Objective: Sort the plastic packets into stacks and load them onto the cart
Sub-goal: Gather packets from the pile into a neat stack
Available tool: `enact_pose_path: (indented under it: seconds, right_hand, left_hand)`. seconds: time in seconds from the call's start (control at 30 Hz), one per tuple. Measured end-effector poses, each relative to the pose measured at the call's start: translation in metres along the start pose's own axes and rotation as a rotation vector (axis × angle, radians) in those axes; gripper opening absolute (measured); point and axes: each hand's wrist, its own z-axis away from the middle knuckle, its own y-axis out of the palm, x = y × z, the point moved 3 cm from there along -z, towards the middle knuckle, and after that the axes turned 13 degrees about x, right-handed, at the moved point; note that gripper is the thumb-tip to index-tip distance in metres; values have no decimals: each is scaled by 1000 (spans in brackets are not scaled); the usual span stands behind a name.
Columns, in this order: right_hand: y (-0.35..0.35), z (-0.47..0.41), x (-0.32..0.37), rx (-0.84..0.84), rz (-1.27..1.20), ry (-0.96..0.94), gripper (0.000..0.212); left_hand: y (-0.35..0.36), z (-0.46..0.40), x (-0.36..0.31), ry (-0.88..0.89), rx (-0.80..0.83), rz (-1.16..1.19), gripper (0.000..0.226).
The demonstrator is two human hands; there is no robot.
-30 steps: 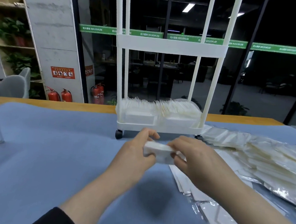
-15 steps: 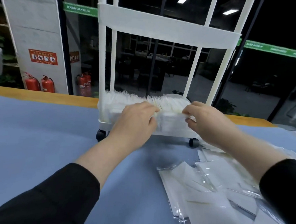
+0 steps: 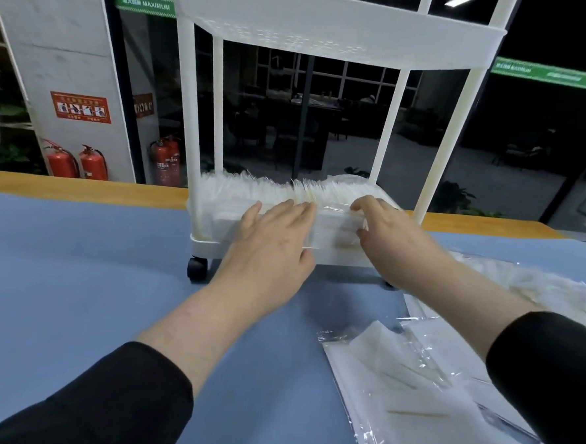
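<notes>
Fingers (image 3: 285, 209) of left hand (image 3: 269, 251) straight, laid flat vs. front face of stack (image 3: 332, 229) just entered in cart (image 3: 320, 254) bottom tray; nothing gripped. Right hand (image 3: 387, 234) fingertips curled over stack's right end, touching the wrap; whether pinching or only pressing, cannot tell. Stack lies directly ahead of both hands, long axis L-R along tray front, standing packets (image 3: 262, 189) filed behind it. Judgement: seating push goes straight away from the person; left hand is flatter on, better placed. Loose packets (image 3: 421, 394) remain on blue table (image 3: 75, 277) near right sleeve; sorting incomplete.
</notes>
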Motion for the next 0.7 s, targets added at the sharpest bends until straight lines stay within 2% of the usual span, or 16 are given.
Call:
enact_pose_path:
  seconds: [0.1,0.17,0.23,0.43,0.53,0.7]
  right_hand:
    - [14,8,0,-81,-18,-43,47]
    - [15,13,1,-125,-146,0,53]
    - [15,18,3,-129,-285,68,58]
    - [12,17,4,-92,-327,147,67]
    - [7,12,8,-106,-450,218,65]
    - [8,4,9,-267,-762,335,53]
  left_hand:
    - [3,-1,-2,-14,59,-78,64]
    - [5,-1,-4,-23,71,-90,67]
    - [6,-2,-4,-48,60,-92,69]
    - [8,-2,-5,-65,76,-99,65]
    - [8,-2,-4,-71,59,-89,64]
    - [7,-1,-4,-71,47,-66,64]
